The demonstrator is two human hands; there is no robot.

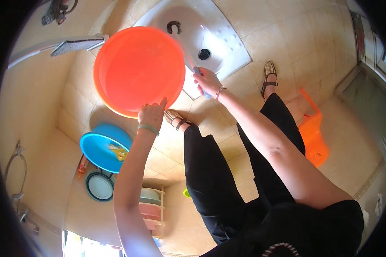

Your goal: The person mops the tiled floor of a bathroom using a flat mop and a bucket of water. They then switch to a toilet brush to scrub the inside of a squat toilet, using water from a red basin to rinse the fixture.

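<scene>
My left hand [151,115] is closed on the near rim of a large red-orange basin [137,68], its index finger stretched along the inside. The basin is tilted so that I look into it, and no contents show. In my right hand [208,81] is the grey-blue grip of a long-handled brush [196,70], fingers wrapped round it. Its pale shaft runs forward beside the basin to a dark, curved bristle head [174,27]. That head is over the far part of a white squat toilet [231,43]; whether it touches the surface I cannot tell.
The toilet has a dark drain hole [204,54]. At left stand a blue basin [105,147] with a yellow item inside and a smaller round basin [100,186]. Behind my left forearm is a shelf rack [161,210] of basins. An orange plastic stool [314,132] lies right of my legs.
</scene>
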